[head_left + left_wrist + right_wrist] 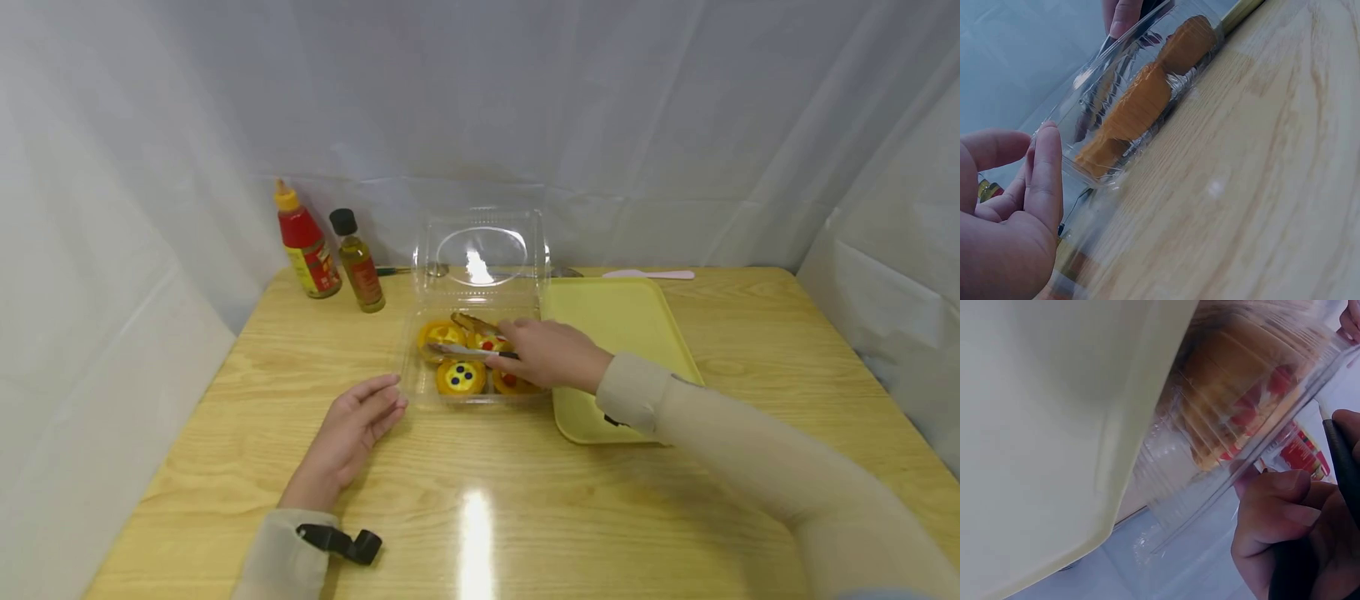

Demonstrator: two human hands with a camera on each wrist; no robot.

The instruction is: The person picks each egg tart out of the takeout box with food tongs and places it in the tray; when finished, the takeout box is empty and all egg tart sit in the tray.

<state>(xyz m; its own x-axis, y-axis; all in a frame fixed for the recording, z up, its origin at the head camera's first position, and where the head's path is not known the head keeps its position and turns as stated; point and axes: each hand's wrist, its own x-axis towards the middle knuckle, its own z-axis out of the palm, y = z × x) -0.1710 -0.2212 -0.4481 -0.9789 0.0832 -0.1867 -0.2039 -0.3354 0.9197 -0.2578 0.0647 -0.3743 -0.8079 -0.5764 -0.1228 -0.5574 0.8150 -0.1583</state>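
A clear hinged plastic container (408, 375) lies with its lid (480, 225) up, holding several small tarts. One tart has blue dots (461, 377); a yellow-topped tart (442, 333) sits behind it. My right hand (551, 354) reaches over the container and grips a pair of tongs (461, 352) by the dark handles (1342, 465). The tongs' two arms stand apart above the tarts, near a red-dotted tart (489, 342) partly covered by the hand. At the container's left rim, my left hand (352, 429) pinches the edge between thumb and fingers (1047, 162).
A yellow tray (615, 312) adjoins the container's right side, under my right forearm. Behind left stand a red sauce bottle (303, 242) and a black-capped bottle (360, 267). A pink knife (656, 275) and a spoon (435, 270) lie along the table's back edge.
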